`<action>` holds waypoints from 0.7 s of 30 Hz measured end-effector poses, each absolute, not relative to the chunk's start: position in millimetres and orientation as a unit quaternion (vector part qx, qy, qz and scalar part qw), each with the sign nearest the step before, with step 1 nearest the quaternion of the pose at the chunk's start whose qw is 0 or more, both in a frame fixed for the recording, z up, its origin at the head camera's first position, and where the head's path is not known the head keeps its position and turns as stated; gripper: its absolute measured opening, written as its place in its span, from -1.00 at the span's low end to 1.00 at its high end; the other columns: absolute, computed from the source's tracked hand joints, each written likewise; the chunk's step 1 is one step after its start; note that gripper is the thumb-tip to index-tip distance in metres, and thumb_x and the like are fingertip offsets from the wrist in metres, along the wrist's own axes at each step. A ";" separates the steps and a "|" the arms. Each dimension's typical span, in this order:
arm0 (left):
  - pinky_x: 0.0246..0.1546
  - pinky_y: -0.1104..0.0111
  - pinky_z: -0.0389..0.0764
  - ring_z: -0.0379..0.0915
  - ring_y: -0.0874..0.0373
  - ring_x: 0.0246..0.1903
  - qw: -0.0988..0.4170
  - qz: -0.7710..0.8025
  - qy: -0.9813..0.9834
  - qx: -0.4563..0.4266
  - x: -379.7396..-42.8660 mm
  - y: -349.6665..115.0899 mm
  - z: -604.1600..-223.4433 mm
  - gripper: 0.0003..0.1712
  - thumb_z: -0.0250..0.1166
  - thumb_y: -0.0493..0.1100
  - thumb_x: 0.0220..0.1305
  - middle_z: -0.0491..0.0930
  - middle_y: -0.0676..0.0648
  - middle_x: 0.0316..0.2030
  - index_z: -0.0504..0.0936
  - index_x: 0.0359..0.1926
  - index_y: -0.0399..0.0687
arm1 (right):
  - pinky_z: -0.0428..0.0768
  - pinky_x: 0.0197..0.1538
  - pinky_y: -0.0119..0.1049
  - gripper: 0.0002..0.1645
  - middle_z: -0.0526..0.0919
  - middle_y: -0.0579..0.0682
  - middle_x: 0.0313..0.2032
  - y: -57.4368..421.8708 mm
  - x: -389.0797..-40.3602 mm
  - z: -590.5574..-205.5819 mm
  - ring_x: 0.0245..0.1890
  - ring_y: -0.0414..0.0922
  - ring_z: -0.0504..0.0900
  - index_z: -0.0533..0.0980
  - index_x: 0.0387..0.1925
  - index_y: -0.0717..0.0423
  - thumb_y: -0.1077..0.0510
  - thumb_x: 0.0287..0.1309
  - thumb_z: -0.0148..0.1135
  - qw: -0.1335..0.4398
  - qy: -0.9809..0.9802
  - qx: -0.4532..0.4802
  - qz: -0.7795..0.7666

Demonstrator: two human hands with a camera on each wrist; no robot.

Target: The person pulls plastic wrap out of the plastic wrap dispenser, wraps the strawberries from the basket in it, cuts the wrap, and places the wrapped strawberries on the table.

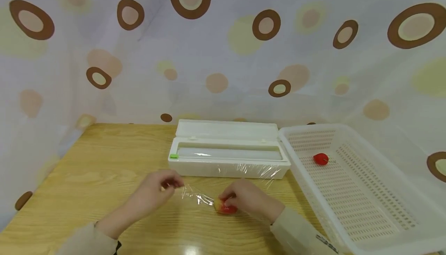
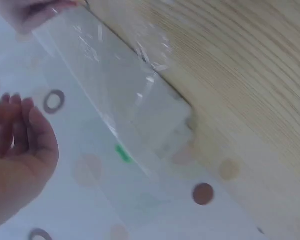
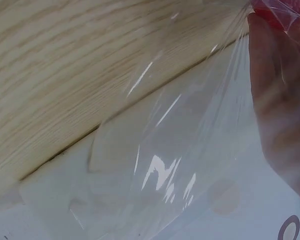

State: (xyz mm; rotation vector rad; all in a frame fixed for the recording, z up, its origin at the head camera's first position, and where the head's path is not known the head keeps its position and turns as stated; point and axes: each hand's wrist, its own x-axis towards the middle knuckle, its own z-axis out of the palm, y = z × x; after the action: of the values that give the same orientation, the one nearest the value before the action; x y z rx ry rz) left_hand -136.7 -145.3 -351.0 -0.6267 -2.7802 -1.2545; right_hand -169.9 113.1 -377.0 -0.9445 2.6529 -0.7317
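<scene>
My right hand grips a small red-and-yellow fruit low over the table. Clear cling film lies over it and stretches left; in the right wrist view, the film runs in taut creases from the red fruit. The left hand is by the film's left end, its fingers loosely bent with a gap at the thumb. The left wrist view shows the same hand with no film visible in the fingers. Behind both hands stands a white cling film dispenser, lid raised, roll inside.
A white slotted basket stands at the right, close to the right forearm. A red fruit with a stem lies in it. Wooden table extends to the left. A patterned curtain hangs behind.
</scene>
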 end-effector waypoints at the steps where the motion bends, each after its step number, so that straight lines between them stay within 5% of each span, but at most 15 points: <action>1: -0.25 0.26 0.63 0.54 0.13 -0.29 0.010 -0.370 -0.893 -0.255 -130.2 -137.1 -351.6 -0.70 0.07 -0.49 0.05 0.68 -0.10 -0.32 0.66 -0.29 -0.18 | 0.65 -0.06 -0.18 -0.74 0.78 0.09 -0.21 113.6 -170.4 -377.0 -0.17 -0.14 0.66 0.70 -0.21 0.22 0.25 0.04 0.26 0.115 0.906 -0.323 -0.250; 5: 0.03 0.24 0.58 0.50 0.08 -0.02 -0.012 -0.221 -0.887 -0.405 -109.3 -104.9 -369.3 -0.60 0.09 -0.41 0.08 0.61 -0.11 -0.05 0.58 -0.02 -0.24 | 0.66 -0.11 -0.21 -0.76 0.78 0.08 -0.24 114.3 -172.7 -378.5 -0.21 -0.17 0.66 0.70 -0.23 0.22 0.26 0.03 0.27 0.106 0.906 -0.333 -0.240; 11: 0.28 0.11 0.36 0.20 -0.10 0.30 -0.023 -0.111 -0.904 -0.412 -106.2 -84.8 -396.4 -0.36 0.02 -0.35 0.20 0.27 -0.30 0.32 0.22 0.33 -0.39 | 0.65 -0.15 -0.26 -0.76 0.79 0.03 -0.27 112.2 -175.7 -382.1 -0.29 -0.23 0.64 0.70 -0.24 0.17 0.21 0.02 0.29 0.112 0.903 -0.349 -0.224; 21: 0.05 0.18 0.57 0.49 -0.01 -0.03 0.006 -0.134 -0.920 -0.368 -129.8 -74.9 -400.2 -0.55 0.14 -0.30 0.15 0.56 -0.19 -0.04 0.45 0.10 -0.36 | 0.67 -0.13 -0.09 -0.53 0.77 0.18 -0.29 114.5 -180.0 -382.3 -0.27 -0.05 0.71 0.57 -0.05 0.34 0.21 -0.04 0.35 0.157 0.901 -0.289 -0.281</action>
State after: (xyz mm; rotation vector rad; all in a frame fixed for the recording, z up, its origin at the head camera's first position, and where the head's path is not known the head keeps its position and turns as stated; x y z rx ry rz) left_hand -129.8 -74.9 -400.2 -1.1506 -2.8801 -0.4207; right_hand -180.0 114.5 -382.3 -0.8279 2.5794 -0.8038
